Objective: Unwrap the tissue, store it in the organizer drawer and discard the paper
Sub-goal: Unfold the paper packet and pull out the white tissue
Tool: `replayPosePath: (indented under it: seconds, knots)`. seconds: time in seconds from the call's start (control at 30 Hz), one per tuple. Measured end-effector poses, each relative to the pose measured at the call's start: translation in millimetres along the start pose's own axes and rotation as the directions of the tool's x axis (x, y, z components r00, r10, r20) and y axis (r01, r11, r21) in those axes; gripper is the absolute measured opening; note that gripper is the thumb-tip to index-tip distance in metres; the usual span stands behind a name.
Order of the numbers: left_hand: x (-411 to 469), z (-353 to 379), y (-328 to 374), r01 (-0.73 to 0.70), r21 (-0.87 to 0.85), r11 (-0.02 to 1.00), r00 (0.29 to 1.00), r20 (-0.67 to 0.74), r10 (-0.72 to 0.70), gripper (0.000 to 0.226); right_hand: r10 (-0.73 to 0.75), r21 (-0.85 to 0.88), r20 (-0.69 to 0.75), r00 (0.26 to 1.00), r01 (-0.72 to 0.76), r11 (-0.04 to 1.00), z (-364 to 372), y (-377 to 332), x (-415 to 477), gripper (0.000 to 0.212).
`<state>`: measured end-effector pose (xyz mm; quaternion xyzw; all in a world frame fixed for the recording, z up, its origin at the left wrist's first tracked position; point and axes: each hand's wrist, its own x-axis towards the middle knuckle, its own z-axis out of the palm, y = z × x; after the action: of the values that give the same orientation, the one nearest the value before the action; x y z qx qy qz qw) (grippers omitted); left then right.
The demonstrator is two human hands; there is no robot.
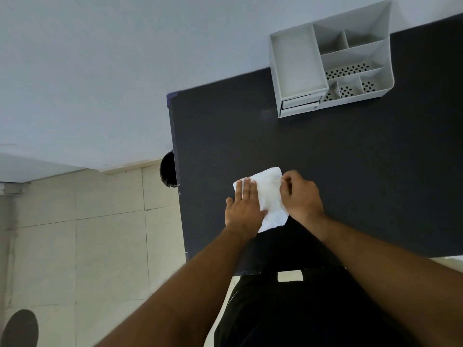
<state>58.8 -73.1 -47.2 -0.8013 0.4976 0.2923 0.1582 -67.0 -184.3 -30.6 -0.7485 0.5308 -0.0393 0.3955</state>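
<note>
**Both hands on the white packet, near edge of the dark table**

- Dark table (350, 171) fills the right half of the view; pale wall behind it, tiled floor (75, 234) to the left.
- White tissue packet (271, 196) lies flat on the table, near side, a little left of the table's middle. It sits at a slant: one corner points far-right, another points toward the person. Wrapper looks crinkled; faint print near the far-right corner, too small to read.
- Left hand (244, 209) rests palm-down on the packet's left part. Fingers (246, 189) straight and held close together, tips reaching the packet's far-left edge; thumb out to the left, on the table surface.
- Right hand (300, 196) is on the packet's right edge. Fingers curled inward, tips bunched at the far-right corner of the packet. It looks like a pinch on the wrapper edge, but the knuckles hide the contact, so cannot tell for sure.
- Packet's middle strip shows bare between the two hands; near corner pokes out below both wrists.
- Grey organizer (330, 61) stands at the far right of the table, well apart from the packet. Open compartments on top, some with perforated floors; drawer (299, 101) at its near-left front, appears closed.
- Dark round bin (168, 169) sits on the floor just beside the table's left edge, partly hidden by it.
</note>
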Motion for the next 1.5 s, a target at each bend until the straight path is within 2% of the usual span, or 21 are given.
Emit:
replayPosePath:
  seconds: [0.17,0.23,0.3,0.37,0.43,0.47,0.57,0.7,0.73,0.8,0.93,1.0,1.1,1.17,1.27,1.37,1.5]
  knots:
    - [0.9,-2.9,-1.8,-0.008,-0.014,1.0,1.0,0.009,0.008,0.089,0.101,0.111,0.034,0.994,-0.104,0.988,-4.6,9.0,5.3,0.007]
    - [2.2,-5.0,-4.9,-0.005,-0.021,1.0,1.0,0.003,0.005,0.091,0.172,0.205,0.024,0.985,-0.174,0.963,-5.0,11.8,4.6,0.008]
    - [4.3,-8.9,-10.0,0.008,-0.03,1.0,1.0,0.013,-0.007,0.093,0.292,0.362,0.034,0.956,-0.284,0.888,-5.9,12.5,3.7,0.01]
    - [4.9,-13.5,-18.1,0.03,-0.015,0.999,0.999,0.014,-0.03,0.093,0.402,0.536,0.129,0.906,-0.405,0.74,-6.7,11.9,3.5,0.011]
    - [4.3,-19.5,-27.0,0.064,-0.003,0.998,0.998,0.006,-0.064,0.091,0.443,0.604,0.268,0.855,-0.508,0.615,-8.8,10.3,1.6,0.01]
    - [4.1,-22.8,-30.6,0.075,-0.004,0.997,0.997,-0.001,-0.075,0.087,0.437,0.597,0.313,0.843,-0.533,0.6,-9.9,10.0,0.2,0.009]
    - [0.4,-31.8,-28.8,0.046,-0.088,0.995,0.994,-0.09,-0.054,0.075,0.403,0.577,0.342,0.849,-0.528,0.623,-12.7,10.1,-2.9,0.009]
    - [-12.8,-37.6,0.2,-0.136,-0.391,0.91,0.944,-0.329,0.0,0.051,0.355,0.54,0.284,0.89,-0.455,0.708,-15.9,6.2,-6.8,0.009]
    - [-14.8,-37.5,9.7,-0.146,-0.473,0.869,0.949,-0.314,-0.011,0.048,0.332,0.551,0.278,0.901,-0.433,0.714,-16.2,4.9,-7.8,0.009]
    - [-15.1,-37.0,26.1,-0.092,-0.59,0.802,0.98,-0.198,-0.034,0.052,0.307,0.569,0.284,0.908,-0.417,0.709,-17.1,3.2,-9.6,0.012]
    - [-11.6,-38.5,44.1,0.035,-0.652,0.758,0.997,-0.033,-0.075,0.062,0.316,0.576,0.347,0.883,-0.466,0.671,-22.0,3.6,-9.9,0.018]
    - [-10.6,-38.3,44.9,0.074,-0.687,0.723,0.993,-0.014,-0.115,0.054,0.317,0.574,0.37,0.873,-0.484,0.661,-23.9,5.3,-10.1,0.018]
    - [-9.3,-37.2,41.2,0.105,-0.729,0.676,0.982,-0.032,-0.186,0.037,0.332,0.548,0.333,0.883,-0.467,0.693,-25.1,8.7,-11.1,0.013]
    - [-8.3,-36.8,38.4,0.136,-0.807,0.575,0.977,0.011,-0.215,0.031,0.357,0.538,0.301,0.884,-0.467,0.702,-25.6,8.8,-12.0,0.022]
    - [-9.0,-38.0,37.4,0.183,-0.877,0.444,0.978,0.114,-0.177,0.015,0.372,0.538,0.292,0.881,-0.473,0.698,-26.3,8.5,-11.9,0.033]
    - [-11.7,-40.0,34.6,0.216,-0.89,0.401,0.974,0.172,-0.144,0.021,0.366,0.502,0.299,0.881,-0.471,0.725,-26.1,7.6,-6.3,0.019]
    - [-14.0,-43.1,31.7,0.223,-0.878,0.424,0.972,0.167,-0.165,0.024,0.398,0.44,0.245,0.884,-0.467,0.767,-22.9,8.0,2.5,0.006]
